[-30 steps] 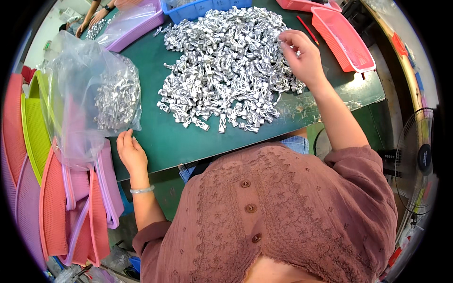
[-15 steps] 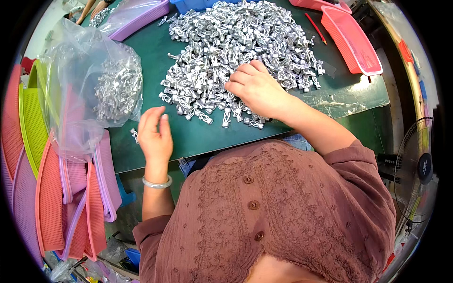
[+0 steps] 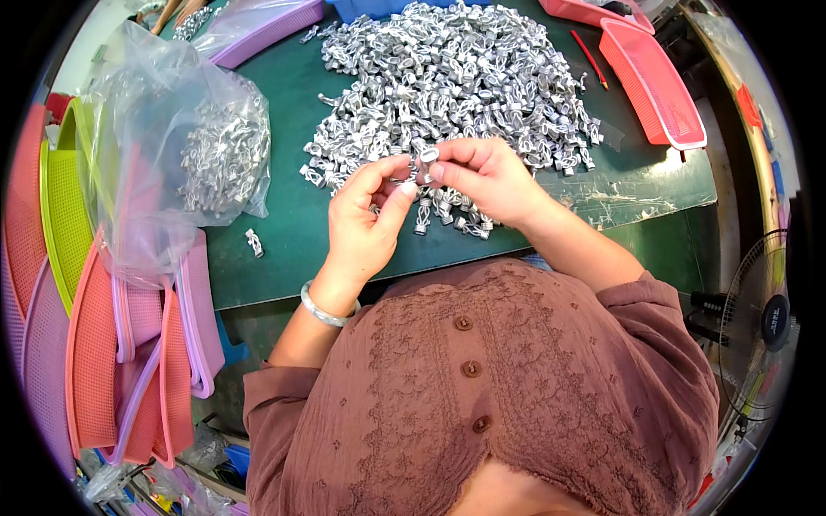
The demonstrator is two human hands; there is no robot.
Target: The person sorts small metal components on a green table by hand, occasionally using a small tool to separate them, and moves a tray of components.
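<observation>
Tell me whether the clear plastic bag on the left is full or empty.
Partly full. The clear plastic bag holds a clump of small silver metal pieces; its upper part is slack and see-through.

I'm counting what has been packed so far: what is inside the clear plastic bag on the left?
The clear plastic bag holds a heap of small silver metal pieces, like the pile on the green table. Glare and folds in the plastic hide its upper part and what lies beneath the heap.

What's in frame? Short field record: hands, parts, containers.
left hand: over near edge of pile, fingertips at a metal part
right hand: pinches one small metal part
pile: silver metal parts on green mat
bag: clear plastic, partly filled with parts, left of pile
stray part: alone on mat below bag
baskets: pink, right of pile
</observation>
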